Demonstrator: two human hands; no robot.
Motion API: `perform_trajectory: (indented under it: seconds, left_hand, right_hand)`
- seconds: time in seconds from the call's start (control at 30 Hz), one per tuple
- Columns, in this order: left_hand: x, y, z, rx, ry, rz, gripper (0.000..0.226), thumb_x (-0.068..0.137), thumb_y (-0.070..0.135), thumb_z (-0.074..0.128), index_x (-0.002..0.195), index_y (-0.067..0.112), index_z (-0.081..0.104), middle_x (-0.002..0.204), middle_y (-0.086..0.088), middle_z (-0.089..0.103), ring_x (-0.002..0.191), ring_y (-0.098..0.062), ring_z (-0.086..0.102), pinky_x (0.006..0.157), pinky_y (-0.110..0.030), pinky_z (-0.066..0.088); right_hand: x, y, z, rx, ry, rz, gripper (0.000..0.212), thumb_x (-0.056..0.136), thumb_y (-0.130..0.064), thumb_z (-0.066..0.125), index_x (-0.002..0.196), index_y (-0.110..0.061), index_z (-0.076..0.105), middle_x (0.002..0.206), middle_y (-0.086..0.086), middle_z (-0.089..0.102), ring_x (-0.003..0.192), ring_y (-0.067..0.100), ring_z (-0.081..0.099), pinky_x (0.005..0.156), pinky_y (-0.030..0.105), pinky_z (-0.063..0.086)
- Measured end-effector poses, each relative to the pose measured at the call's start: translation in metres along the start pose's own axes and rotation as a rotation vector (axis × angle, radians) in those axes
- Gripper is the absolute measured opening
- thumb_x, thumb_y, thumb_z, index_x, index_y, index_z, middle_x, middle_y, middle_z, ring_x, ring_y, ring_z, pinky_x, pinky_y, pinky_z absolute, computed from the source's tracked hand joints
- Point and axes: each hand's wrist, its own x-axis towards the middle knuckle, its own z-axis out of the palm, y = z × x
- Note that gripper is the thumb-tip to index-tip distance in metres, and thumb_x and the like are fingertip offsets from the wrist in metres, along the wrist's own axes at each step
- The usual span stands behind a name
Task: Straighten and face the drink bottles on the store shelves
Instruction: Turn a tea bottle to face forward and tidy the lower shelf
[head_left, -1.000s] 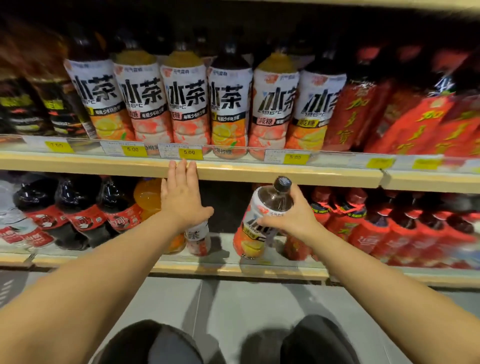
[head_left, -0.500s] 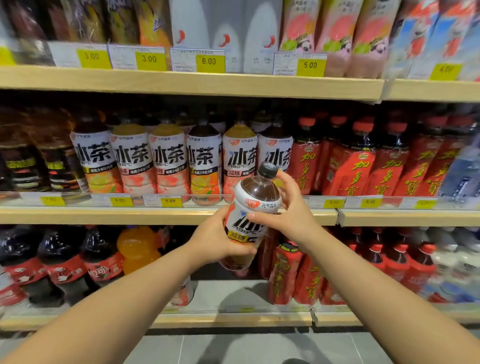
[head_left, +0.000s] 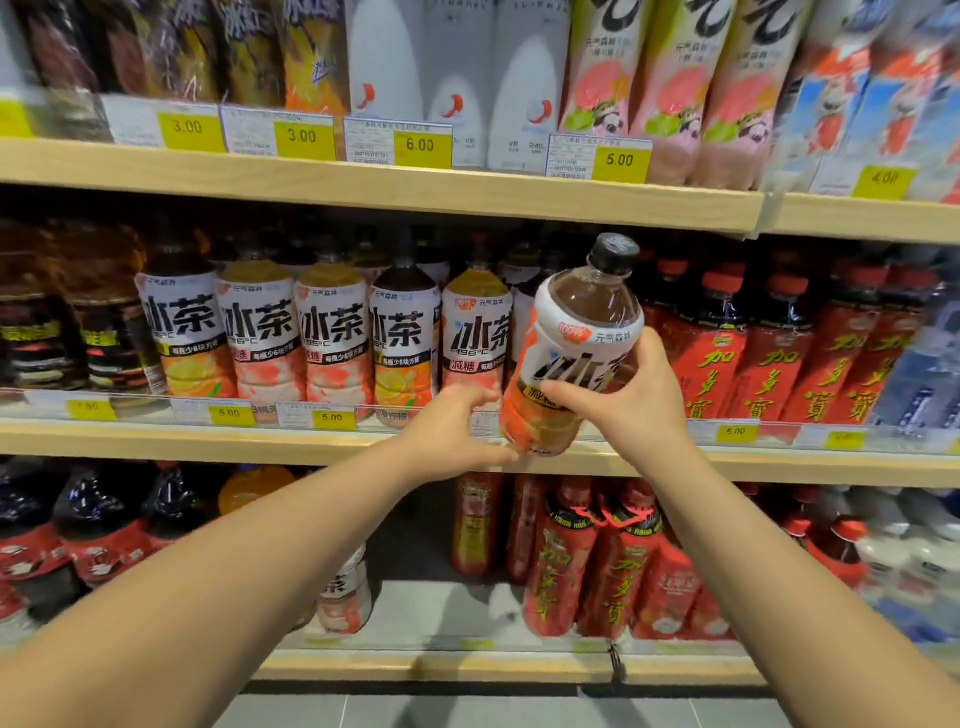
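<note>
Held bottle: we see a tea bottle (head_left: 576, 353) with a black cap, off the shelf and tilted, its cap leaning up and to the right. Its base is level with the front edge of the middle shelf (head_left: 208, 441).
Right hand: the right hand (head_left: 631, 410) grips the bottle's label, fingers clamped across the front and thumb up its right side.
Left hand: the left hand (head_left: 447, 436) curves round the bottle's lower end, thumb at the base and fingers at its left side.
Middle shelf: pale wood edge with a clear rail of yellow price tags (head_left: 332, 417). A row of matching tea bottles (head_left: 332, 332) stands along the front edge, labels forward, and red-labelled bottles (head_left: 769, 353) fill the right end. The held bottle is in front of where the two rows meet.
Top shelf: on the top shelf (head_left: 363, 192) we make out white bottles (head_left: 457, 78) and pink-labelled ones, their tops out of view.
Bottom shelf: the bottom shelf (head_left: 467, 665) carries dark cola bottles (head_left: 93, 525) at the left end and red-labelled bottles towards the right, with bare grey board between them.
Floor: grey tiles (head_left: 519, 712) below the bottom shelf's front edge.
</note>
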Motion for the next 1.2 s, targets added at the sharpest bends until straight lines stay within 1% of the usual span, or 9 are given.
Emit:
perform_trajectory:
  seconds: [0.13, 0.23, 0.37, 0.43, 0.53, 0.67, 0.8, 0.93, 1.2]
  left_hand:
    - [-0.002, -0.028, -0.001, 0.354, -0.201, -0.202, 0.062, 0.077, 0.040, 0.070, 0.132, 0.015, 0.052, 0.128, -0.005, 0.056, 0.114, -0.021, 0.053, 0.094, -0.034, 0.047]
    - [-0.003, -0.037, 0.001, 0.557, -0.266, -0.183, 0.062, 0.080, 0.042, 0.065, 0.135, 0.018, 0.048, 0.129, -0.005, 0.049, 0.116, -0.023, 0.046, 0.095, -0.035, 0.044]
    - [-0.003, -0.042, 0.004, 0.569, -0.231, -0.152, 0.060, 0.081, 0.040, 0.063, 0.135, 0.019, 0.048, 0.128, -0.004, 0.049, 0.117, -0.023, 0.044, 0.096, -0.034, 0.041]
    - [-0.003, -0.043, 0.004, 0.585, -0.229, -0.137, 0.058, 0.080, 0.039, 0.064, 0.132, 0.018, 0.051, 0.126, -0.004, 0.051, 0.115, -0.023, 0.045, 0.095, -0.035, 0.044]
    - [-0.004, -0.043, 0.003, 0.587, -0.232, -0.133, 0.058, 0.079, 0.039, 0.064, 0.131, 0.018, 0.051, 0.125, -0.004, 0.051, 0.114, -0.023, 0.045, 0.095, -0.037, 0.045]
    - [-0.004, -0.045, 0.001, 0.593, -0.233, -0.119, 0.063, 0.080, 0.040, 0.064, 0.136, 0.020, 0.046, 0.130, -0.003, 0.048, 0.119, -0.023, 0.043, 0.097, -0.037, 0.043]
    - [-0.005, -0.045, 0.001, 0.599, -0.212, -0.093, 0.064, 0.079, 0.042, 0.065, 0.136, 0.021, 0.046, 0.127, -0.001, 0.049, 0.118, -0.021, 0.044, 0.095, -0.036, 0.044]
    - [-0.008, -0.046, 0.003, 0.606, -0.196, -0.072, 0.065, 0.079, 0.045, 0.064, 0.136, 0.021, 0.046, 0.126, 0.000, 0.049, 0.116, -0.021, 0.044, 0.094, -0.035, 0.044]
    - [-0.012, -0.046, 0.004, 0.591, -0.195, -0.046, 0.068, 0.078, 0.049, 0.065, 0.136, 0.018, 0.046, 0.128, -0.002, 0.050, 0.118, -0.021, 0.043, 0.099, -0.035, 0.040]
  right_hand:
    - [0.012, 0.002, -0.003, -0.003, 0.058, -0.020, 0.079, 0.052, -0.041, 0.088, 0.117, -0.039, 0.044, 0.103, -0.032, 0.053, 0.094, -0.025, 0.047, 0.067, -0.003, 0.038]
    - [0.019, 0.004, 0.001, 0.002, 0.092, -0.016, 0.079, 0.052, -0.044, 0.087, 0.119, -0.038, 0.045, 0.103, -0.033, 0.053, 0.094, -0.025, 0.048, 0.068, -0.001, 0.039]
    - [0.023, 0.006, 0.010, 0.020, 0.125, -0.026, 0.079, 0.048, -0.056, 0.082, 0.116, -0.042, 0.044, 0.103, -0.035, 0.053, 0.096, -0.023, 0.048, 0.072, 0.003, 0.040]
    - [0.027, 0.008, 0.015, 0.006, 0.126, -0.042, 0.079, 0.050, -0.051, 0.084, 0.117, -0.040, 0.044, 0.102, -0.035, 0.052, 0.097, -0.023, 0.048, 0.072, 0.000, 0.040]
    - [0.037, 0.010, 0.020, -0.016, 0.100, -0.020, 0.081, 0.053, -0.042, 0.087, 0.122, -0.035, 0.045, 0.106, -0.030, 0.054, 0.099, -0.015, 0.051, 0.076, 0.008, 0.041]
    - [0.045, 0.014, 0.026, -0.054, 0.087, -0.001, 0.079, 0.052, -0.049, 0.085, 0.117, -0.043, 0.042, 0.100, -0.035, 0.051, 0.090, -0.025, 0.046, 0.069, 0.006, 0.035]
    - [0.050, 0.017, 0.027, -0.113, 0.064, 0.048, 0.080, 0.051, -0.056, 0.082, 0.119, -0.038, 0.043, 0.097, -0.033, 0.050, 0.089, -0.009, 0.052, 0.068, 0.015, 0.039]
    - [0.058, 0.014, 0.025, -0.163, 0.041, 0.060, 0.073, 0.050, -0.059, 0.080, 0.108, -0.040, 0.041, 0.093, -0.028, 0.053, 0.085, -0.006, 0.053, 0.066, 0.022, 0.041]
    - [0.048, 0.022, 0.032, -0.190, 0.035, 0.100, 0.078, 0.050, -0.064, 0.076, 0.116, -0.035, 0.046, 0.089, -0.033, 0.048, 0.077, -0.011, 0.046, 0.059, 0.015, 0.035]
